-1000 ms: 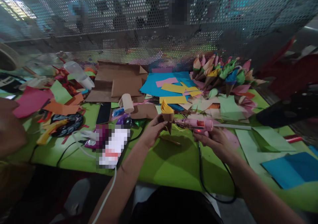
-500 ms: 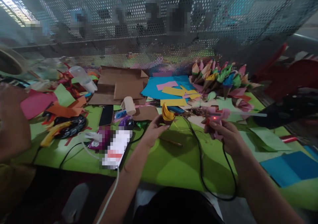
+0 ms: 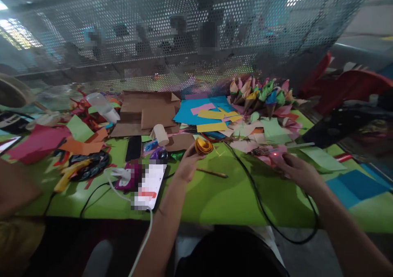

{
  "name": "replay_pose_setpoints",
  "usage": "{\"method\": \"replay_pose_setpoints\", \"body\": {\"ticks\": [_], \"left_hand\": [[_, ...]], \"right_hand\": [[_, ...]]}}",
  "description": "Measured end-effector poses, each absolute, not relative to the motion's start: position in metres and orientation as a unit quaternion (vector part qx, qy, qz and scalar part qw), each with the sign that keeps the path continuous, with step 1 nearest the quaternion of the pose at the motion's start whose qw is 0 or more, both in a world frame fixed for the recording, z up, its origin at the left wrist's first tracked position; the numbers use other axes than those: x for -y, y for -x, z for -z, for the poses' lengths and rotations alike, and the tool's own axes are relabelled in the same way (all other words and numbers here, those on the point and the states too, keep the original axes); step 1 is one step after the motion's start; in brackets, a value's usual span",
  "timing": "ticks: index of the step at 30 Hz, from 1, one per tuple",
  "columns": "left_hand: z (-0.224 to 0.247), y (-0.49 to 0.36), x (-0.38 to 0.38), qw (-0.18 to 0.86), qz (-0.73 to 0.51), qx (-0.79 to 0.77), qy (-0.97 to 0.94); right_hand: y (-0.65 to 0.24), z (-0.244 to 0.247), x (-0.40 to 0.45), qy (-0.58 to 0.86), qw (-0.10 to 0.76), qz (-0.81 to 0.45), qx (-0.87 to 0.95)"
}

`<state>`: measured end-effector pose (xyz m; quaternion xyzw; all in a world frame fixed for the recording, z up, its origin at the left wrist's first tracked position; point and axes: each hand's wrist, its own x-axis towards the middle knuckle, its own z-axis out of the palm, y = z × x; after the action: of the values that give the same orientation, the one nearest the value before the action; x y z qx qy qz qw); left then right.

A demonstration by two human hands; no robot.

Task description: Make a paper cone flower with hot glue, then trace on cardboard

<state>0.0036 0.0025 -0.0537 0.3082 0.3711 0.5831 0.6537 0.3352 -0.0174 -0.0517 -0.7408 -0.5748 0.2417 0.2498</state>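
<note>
My left hand is closed around a rolled yellow paper flower, whose spiral top faces me. My right hand is closed on a pink glue gun with a red light glowing on its side. A pale glue stick juts from the gun's rear, and its nozzle points left, low over paper scraps. Whether the gun touches the table is hard to tell. Between my hands lies a thin brown stick. The gun's black cord loops over the table edge.
Finished paper cone flowers stand at the back right. Blue paper and brown card lie at the back. A lit phone, a dark phone and a yellow glue gun are leftward. Another person's arm is far left.
The pink glue gun and my right hand have moved right and slightly down. My left hand has tilted the yellow paper flower, bringing its spiral top toward me. The view has shifted a little.
</note>
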Motion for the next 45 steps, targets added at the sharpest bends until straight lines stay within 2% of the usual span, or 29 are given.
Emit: {"method": "replay_pose_setpoints", "body": {"ticks": [3, 6, 8, 10, 12, 14, 19, 22, 27, 32, 40, 45], "left_hand": [[0.055, -0.003, -0.002, 0.659, -0.583, -0.366, -0.304], [0.055, -0.002, -0.002, 0.657, -0.583, -0.366, -0.309], [0.054, -0.003, -0.002, 0.658, -0.579, -0.361, -0.318], [0.052, -0.003, -0.001, 0.662, -0.572, -0.354, -0.329], [0.049, -0.005, 0.0, 0.67, -0.562, -0.344, -0.342], [0.046, -0.006, 0.001, 0.677, -0.551, -0.335, -0.353], [0.047, -0.007, 0.002, 0.678, -0.538, -0.35, -0.359], [0.049, -0.005, 0.001, 0.682, -0.534, -0.346, -0.36], [0.048, -0.006, 0.001, 0.677, -0.543, -0.345, -0.357], [0.046, -0.009, 0.002, 0.657, -0.55, -0.363, -0.366], [0.05, -0.009, 0.001, 0.597, -0.564, -0.414, -0.392], [0.052, -0.008, 0.0, 0.57, -0.563, -0.441, -0.404]], "right_hand": [[-0.337, 0.045, 0.021, 0.782, 0.115, -0.168, 0.589], [-0.334, 0.035, 0.026, 0.8, 0.058, -0.098, 0.589], [-0.329, 0.029, 0.03, 0.792, 0.095, -0.051, 0.601], [-0.319, 0.024, 0.033, 0.742, 0.191, -0.032, 0.641], [-0.301, 0.018, 0.033, 0.647, 0.303, -0.091, 0.694], [-0.276, 0.016, 0.029, 0.546, 0.374, -0.214, 0.719], [-0.204, 0.025, 0.006, 0.38, 0.406, -0.502, 0.662], [-0.183, 0.036, -0.008, 0.352, 0.415, -0.563, 0.622], [-0.194, 0.032, -0.016, 0.427, 0.448, -0.499, 0.607], [-0.201, 0.008, -0.004, 0.432, 0.505, -0.455, 0.593], [-0.183, 0.002, 0.005, 0.461, 0.514, -0.302, 0.657], [-0.183, 0.004, 0.004, 0.468, 0.51, -0.26, 0.673]]}}
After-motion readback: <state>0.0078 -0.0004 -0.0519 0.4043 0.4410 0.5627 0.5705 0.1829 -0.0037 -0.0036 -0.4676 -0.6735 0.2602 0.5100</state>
